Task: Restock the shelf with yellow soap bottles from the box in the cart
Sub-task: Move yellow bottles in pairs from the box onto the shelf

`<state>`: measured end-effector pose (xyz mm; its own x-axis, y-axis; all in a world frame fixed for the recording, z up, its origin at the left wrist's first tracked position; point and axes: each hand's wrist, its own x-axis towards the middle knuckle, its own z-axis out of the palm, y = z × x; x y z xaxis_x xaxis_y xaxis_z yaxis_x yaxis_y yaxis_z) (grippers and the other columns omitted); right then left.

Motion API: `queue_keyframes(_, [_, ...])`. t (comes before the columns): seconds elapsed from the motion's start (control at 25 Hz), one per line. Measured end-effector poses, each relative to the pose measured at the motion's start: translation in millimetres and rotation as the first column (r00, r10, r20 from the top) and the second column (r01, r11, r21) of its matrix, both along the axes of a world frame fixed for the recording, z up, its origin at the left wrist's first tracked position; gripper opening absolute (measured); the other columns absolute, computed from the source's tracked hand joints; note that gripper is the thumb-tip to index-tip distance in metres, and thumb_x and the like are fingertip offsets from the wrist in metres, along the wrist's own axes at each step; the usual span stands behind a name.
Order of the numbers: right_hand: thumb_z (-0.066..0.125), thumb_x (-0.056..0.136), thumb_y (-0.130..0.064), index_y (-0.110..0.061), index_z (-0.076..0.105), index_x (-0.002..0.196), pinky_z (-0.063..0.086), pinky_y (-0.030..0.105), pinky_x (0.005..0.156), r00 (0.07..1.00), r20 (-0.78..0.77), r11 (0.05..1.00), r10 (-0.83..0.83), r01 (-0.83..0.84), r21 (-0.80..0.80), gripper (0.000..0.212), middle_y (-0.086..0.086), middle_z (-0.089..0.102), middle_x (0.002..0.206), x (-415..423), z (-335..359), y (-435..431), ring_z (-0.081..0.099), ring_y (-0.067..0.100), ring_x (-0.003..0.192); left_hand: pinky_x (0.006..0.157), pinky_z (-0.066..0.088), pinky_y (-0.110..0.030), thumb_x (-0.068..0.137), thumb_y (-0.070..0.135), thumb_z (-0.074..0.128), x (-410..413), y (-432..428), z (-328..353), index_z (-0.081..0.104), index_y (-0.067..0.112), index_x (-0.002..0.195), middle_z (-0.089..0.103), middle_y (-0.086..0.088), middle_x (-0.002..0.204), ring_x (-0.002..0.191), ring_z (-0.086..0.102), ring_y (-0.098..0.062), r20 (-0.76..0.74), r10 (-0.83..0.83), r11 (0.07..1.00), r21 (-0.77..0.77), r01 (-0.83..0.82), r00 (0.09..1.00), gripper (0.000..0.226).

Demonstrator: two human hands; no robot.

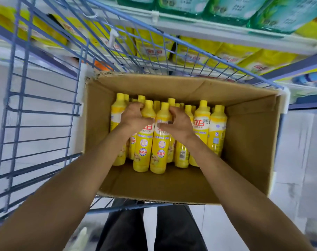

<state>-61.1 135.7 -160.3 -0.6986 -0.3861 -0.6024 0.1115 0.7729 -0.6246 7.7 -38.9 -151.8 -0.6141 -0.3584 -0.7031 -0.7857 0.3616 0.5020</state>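
Note:
An open cardboard box [248, 142] sits in a blue wire cart [40, 109] and holds several upright yellow soap bottles. My left hand [134, 116] grips the upper part of one front bottle [142, 153], fingers curled round its shoulder. My right hand [177, 122] grips the neighbouring front bottle [160, 154] the same way. More yellow bottles [216, 131] stand to the right and behind. Beyond the cart, the shelf [199, 67] carries yellow soap packs.
The upper shelf [226, 31] holds green refill packs [231, 8]. The box has bare cardboard floor in front of and to the right of the bottles. My legs in dark trousers [154, 230] stand behind the cart on a light tiled floor.

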Motion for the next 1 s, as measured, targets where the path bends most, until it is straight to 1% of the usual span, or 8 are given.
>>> queue_keyframes(0.12, [0.093, 0.067, -0.027, -0.014, 0.057, 0.128, 0.058, 0.039, 0.092, 0.984, 0.144, 0.992, -0.102, 0.111, -0.057, 0.071, -0.001, 0.068, 0.119, -3, 1, 12, 0.068, 0.016, 0.106, 0.091, 0.057, -0.040, 0.067, 0.046, 0.086, 1, -4, 2, 0.069, 0.012, 0.109, 0.069, 0.000, 0.108, 0.101, 0.066, -0.018, -0.040, 0.043, 0.993, 0.116, -0.038, 0.998, 0.057])
queue_keyframes(0.28, [0.092, 0.069, -0.028, -0.013, 0.055, 0.128, 0.056, 0.044, 0.096, 0.976, 0.203, 0.992, -0.080, 0.098, -0.079, 0.072, 0.002, 0.066, 0.123, -3, -6, 11, 0.066, 0.018, 0.111, 0.091, 0.059, -0.044, 0.078, 0.038, 0.084, 20, -3, -3, 0.061, 0.031, 0.116, 0.071, -0.001, 0.116, 0.104, 0.070, -0.019, -0.029, 0.208, 0.925, 0.330, -0.187, 0.978, 0.044])
queue_keyframes(0.4, [0.094, 0.067, -0.030, -0.018, 0.053, 0.128, 0.057, 0.045, 0.095, 0.968, 0.235, 0.981, -0.088, 0.125, -0.151, 0.074, 0.002, 0.067, 0.122, 6, -4, 10, 0.067, 0.020, 0.111, 0.079, 0.060, -0.029, 0.081, 0.028, 0.083, 31, 0, 4, 0.058, 0.028, 0.114, 0.071, -0.003, 0.111, 0.098, 0.071, -0.018, -0.088, 0.317, 0.901, 0.340, -0.271, 0.944, 0.041])
queue_keyframes(0.48, [0.093, 0.067, -0.035, -0.019, 0.055, 0.128, 0.058, 0.045, 0.093, 0.972, 0.221, 0.970, -0.080, 0.127, -0.206, 0.074, 0.003, 0.069, 0.121, 10, 6, 13, 0.068, 0.020, 0.110, 0.067, 0.057, -0.018, 0.080, 0.021, 0.084, 36, 2, 20, 0.058, 0.021, 0.117, 0.071, -0.002, 0.102, 0.090, 0.071, -0.014, -0.150, 0.357, 0.893, 0.344, -0.290, 0.922, 0.044])
queue_keyframes(0.6, [0.092, 0.066, -0.038, -0.018, 0.060, 0.129, 0.059, 0.044, 0.093, 0.978, 0.196, 0.946, -0.078, 0.134, -0.294, 0.073, 0.001, 0.072, 0.119, 12, 36, 19, 0.069, 0.017, 0.110, 0.058, 0.054, -0.018, 0.072, 0.015, 0.089, 42, 1, 46, 0.063, 0.016, 0.113, 0.072, 0.002, 0.089, 0.075, 0.070, -0.006, -0.200, 0.395, 0.875, 0.379, -0.302, 0.897, 0.048])
queue_keyframes(0.8, [0.092, 0.070, -0.020, -0.012, 0.065, 0.120, 0.059, 0.034, 0.085, 0.984, 0.094, 0.904, -0.152, 0.177, -0.388, 0.058, 0.000, 0.075, 0.109, 0, 106, 20, 0.072, 0.013, 0.102, 0.067, 0.055, -0.026, 0.066, 0.014, 0.092, 23, -12, 114, 0.072, 0.014, 0.096, 0.072, -0.001, 0.087, 0.075, 0.066, -0.009, -0.348, 0.420, 0.868, 0.425, -0.258, 0.838, 0.036])
queue_keyframes(0.92, [0.092, 0.069, -0.033, -0.012, 0.066, 0.123, 0.058, 0.039, 0.089, 0.981, -0.001, 0.872, -0.194, 0.172, -0.457, 0.063, 0.002, 0.076, 0.111, -10, 154, 15, 0.072, 0.017, 0.104, 0.074, 0.058, -0.024, 0.067, 0.007, 0.090, 9, -20, 166, 0.074, 0.018, 0.093, 0.077, 0.001, 0.090, 0.080, 0.071, -0.009, -0.487, 0.288, 0.913, 0.399, -0.083, 0.825, 0.032])
queue_keyframes(1.0, [0.092, 0.070, -0.027, -0.008, 0.064, 0.126, 0.058, 0.038, 0.090, 0.979, -0.054, 0.855, -0.196, 0.144, -0.499, 0.065, 0.003, 0.076, 0.113, -17, 184, 9, 0.072, 0.017, 0.105, 0.072, 0.057, -0.022, 0.072, 0.006, 0.087, 1, -24, 198, 0.076, 0.018, 0.090, 0.079, 0.004, 0.087, 0.078, 0.071, -0.006, -0.559, 0.305, 0.911, 0.406, -0.065, 0.771, 0.025])
